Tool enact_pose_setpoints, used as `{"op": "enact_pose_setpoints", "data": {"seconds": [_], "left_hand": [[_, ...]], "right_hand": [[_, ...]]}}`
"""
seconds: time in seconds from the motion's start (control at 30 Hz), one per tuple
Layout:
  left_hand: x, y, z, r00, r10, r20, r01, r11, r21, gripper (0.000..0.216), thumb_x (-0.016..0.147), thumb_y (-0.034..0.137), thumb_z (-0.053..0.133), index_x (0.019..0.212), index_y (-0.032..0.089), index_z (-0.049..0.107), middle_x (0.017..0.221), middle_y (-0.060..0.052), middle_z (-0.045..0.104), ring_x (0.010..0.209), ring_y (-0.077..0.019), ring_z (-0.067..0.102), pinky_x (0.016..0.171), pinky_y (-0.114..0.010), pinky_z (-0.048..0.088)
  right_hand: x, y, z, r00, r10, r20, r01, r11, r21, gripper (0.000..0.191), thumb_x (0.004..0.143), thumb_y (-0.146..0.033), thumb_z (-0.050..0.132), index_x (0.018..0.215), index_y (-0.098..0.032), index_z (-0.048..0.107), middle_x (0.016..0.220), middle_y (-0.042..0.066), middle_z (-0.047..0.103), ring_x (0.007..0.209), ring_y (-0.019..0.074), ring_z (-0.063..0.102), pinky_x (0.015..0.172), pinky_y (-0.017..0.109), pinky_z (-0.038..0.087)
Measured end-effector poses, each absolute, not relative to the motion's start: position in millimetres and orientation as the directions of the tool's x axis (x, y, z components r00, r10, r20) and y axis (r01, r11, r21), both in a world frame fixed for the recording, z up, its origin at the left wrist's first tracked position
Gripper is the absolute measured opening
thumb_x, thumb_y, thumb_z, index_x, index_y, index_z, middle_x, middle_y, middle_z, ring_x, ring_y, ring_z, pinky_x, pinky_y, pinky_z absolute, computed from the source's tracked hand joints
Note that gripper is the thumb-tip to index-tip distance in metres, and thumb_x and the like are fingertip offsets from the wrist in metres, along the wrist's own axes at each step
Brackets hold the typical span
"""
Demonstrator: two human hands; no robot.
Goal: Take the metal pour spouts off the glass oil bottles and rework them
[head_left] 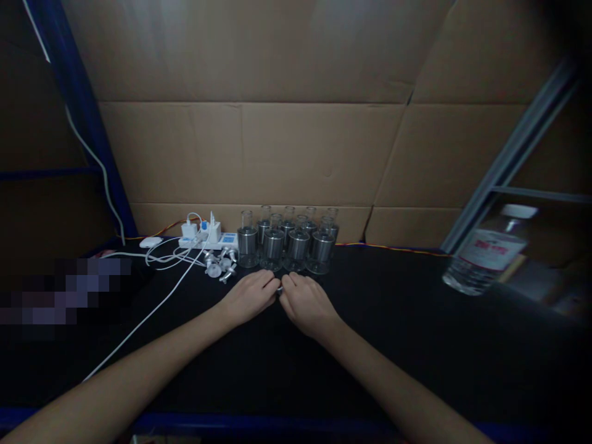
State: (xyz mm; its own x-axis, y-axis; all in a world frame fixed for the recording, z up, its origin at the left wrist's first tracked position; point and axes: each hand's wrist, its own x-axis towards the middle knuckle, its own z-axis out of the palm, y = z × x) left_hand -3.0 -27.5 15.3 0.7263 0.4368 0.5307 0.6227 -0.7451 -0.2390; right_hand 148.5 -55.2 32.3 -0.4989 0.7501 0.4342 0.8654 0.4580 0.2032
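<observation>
My left hand (251, 297) and my right hand (305, 303) meet on the black table (393, 333), fingers curled, pinching one small metal part (280, 289) between them. Just beyond the hands stand several clear glass vials with metal sleeves (287, 243), upright in rows. To the left of the vials lie several small loose metal fittings (219, 266), close to my left hand.
A white power strip (208, 239) with plugs and white cables (152, 308) sits at the back left. A clear plastic water bottle (488, 253) stands at the right. Cardboard sheets (277, 148) wall the back. A metal frame post (513, 154) rises at the right.
</observation>
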Motion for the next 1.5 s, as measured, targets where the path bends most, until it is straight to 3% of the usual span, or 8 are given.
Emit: {"op": "enact_pose_setpoints", "data": {"seconds": [0.2, 0.53, 0.7, 0.87, 1.17, 1.37, 1.5], "left_hand": [[-3.4, -27.7, 18.2, 0.689, 0.483, 0.540, 0.665, -0.719, -0.205, 0.010, 0.081, 0.019, 0.040, 0.082, 0.013, 0.049, 0.082, -0.005, 0.051, 0.076, -0.0175, 0.045, 0.065, -0.029, 0.040], [-2.4, -25.8, 20.2, 0.665, 0.505, 0.551, 0.661, -0.741, -0.118, 0.014, 0.081, 0.019, 0.039, 0.090, 0.015, 0.050, 0.084, -0.005, 0.051, 0.079, -0.0177, 0.044, 0.066, -0.030, 0.036], [-1.3, -25.8, 18.8, 0.660, 0.493, 0.567, 0.638, -0.767, -0.075, 0.014, 0.080, 0.021, 0.040, 0.088, 0.014, 0.049, 0.082, -0.005, 0.051, 0.078, -0.0178, 0.046, 0.068, -0.030, 0.038], [-3.3, -26.3, 17.2, 0.656, 0.482, 0.581, 0.614, -0.788, -0.039, 0.015, 0.078, 0.020, 0.040, 0.089, 0.014, 0.049, 0.081, -0.006, 0.052, 0.076, -0.0176, 0.046, 0.069, -0.030, 0.039], [-11.0, -23.0, 14.5, 0.699, 0.323, 0.639, 0.456, -0.889, -0.049, 0.019, 0.080, 0.018, 0.035, 0.092, 0.012, 0.048, 0.082, -0.008, 0.051, 0.078, -0.0173, 0.045, 0.070, -0.031, 0.040], [-10.2, -23.2, 14.8, 0.743, 0.276, 0.610, 0.397, -0.915, -0.070, 0.021, 0.083, 0.024, 0.031, 0.087, 0.012, 0.048, 0.079, -0.007, 0.050, 0.075, -0.0164, 0.044, 0.068, -0.029, 0.040], [-9.9, -23.3, 13.8, 0.767, 0.269, 0.583, 0.390, -0.917, -0.090, 0.026, 0.084, 0.029, 0.028, 0.082, 0.013, 0.049, 0.075, -0.007, 0.049, 0.071, -0.0156, 0.045, 0.064, -0.027, 0.039]], "right_hand": [[148.3, -51.4, 32.3, -0.503, 0.732, 0.460, 0.847, 0.523, 0.095, 0.026, 0.085, -0.020, 0.028, 0.074, -0.015, 0.051, 0.071, 0.005, 0.058, 0.065, 0.0135, 0.052, 0.063, 0.027, 0.030], [145.6, -44.5, 22.4, -0.424, 0.656, 0.624, 0.739, 0.649, -0.180, 0.032, 0.081, -0.018, 0.038, 0.049, -0.016, 0.043, 0.047, -0.004, 0.048, 0.045, 0.0063, 0.044, 0.054, 0.020, 0.029], [143.1, -46.4, 20.5, -0.378, 0.590, 0.713, 0.688, 0.695, -0.210, 0.035, 0.078, -0.017, 0.041, 0.043, -0.017, 0.035, 0.041, -0.005, 0.040, 0.040, 0.0054, 0.037, 0.050, 0.020, 0.028], [141.4, -49.8, 19.8, -0.380, 0.563, 0.734, 0.649, 0.728, -0.222, 0.034, 0.080, -0.018, 0.037, 0.046, -0.017, 0.037, 0.043, -0.004, 0.041, 0.043, 0.0066, 0.038, 0.052, 0.020, 0.031], [147.2, -52.5, 25.8, -0.583, 0.532, 0.614, 0.601, 0.791, -0.114, 0.030, 0.084, -0.016, 0.029, 0.059, -0.016, 0.045, 0.054, -0.001, 0.050, 0.052, 0.0092, 0.043, 0.056, 0.021, 0.034], [149.9, -55.2, 27.4, -0.635, 0.321, 0.703, 0.555, 0.823, 0.124, 0.031, 0.080, -0.018, 0.037, 0.049, -0.017, 0.041, 0.047, -0.004, 0.044, 0.045, 0.0077, 0.033, 0.056, 0.024, 0.031], [149.3, -58.3, 28.1, -0.646, 0.255, 0.720, 0.536, 0.822, 0.190, 0.031, 0.079, -0.017, 0.039, 0.049, -0.017, 0.042, 0.048, -0.005, 0.043, 0.045, 0.0071, 0.031, 0.056, 0.024, 0.029]]}}
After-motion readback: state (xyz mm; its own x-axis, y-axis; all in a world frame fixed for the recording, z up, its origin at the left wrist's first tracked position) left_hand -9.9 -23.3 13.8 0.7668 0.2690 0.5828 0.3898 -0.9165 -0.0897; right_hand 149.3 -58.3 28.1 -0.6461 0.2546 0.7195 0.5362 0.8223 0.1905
